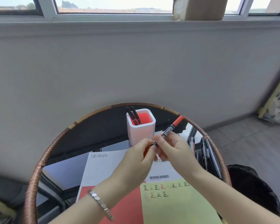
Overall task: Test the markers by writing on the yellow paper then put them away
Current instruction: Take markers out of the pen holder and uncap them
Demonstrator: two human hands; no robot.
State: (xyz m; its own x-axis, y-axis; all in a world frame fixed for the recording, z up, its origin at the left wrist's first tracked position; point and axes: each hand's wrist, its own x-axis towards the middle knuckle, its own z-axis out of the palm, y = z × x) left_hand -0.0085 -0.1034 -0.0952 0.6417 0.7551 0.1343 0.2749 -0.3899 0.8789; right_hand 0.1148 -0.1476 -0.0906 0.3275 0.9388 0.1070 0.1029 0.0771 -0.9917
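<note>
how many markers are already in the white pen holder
2, both black, standing side by side in the left corner of the white pen holder: one marker at far left, the other marker just right of it. Shorter ones could be hidden below the rim.

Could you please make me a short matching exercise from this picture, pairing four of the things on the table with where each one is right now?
Things:
1. Red-capped marker
2. Two black markers
3. Yellow paper
4. Loose markers

Places:
A. Standing in the white pen holder
B. Lying on the table near its right rim
C. Held above the table between the left hand and right hand
D. Flat at the near edge, with written characters on it

Pairs: 1-C, 2-A, 3-D, 4-B
</note>
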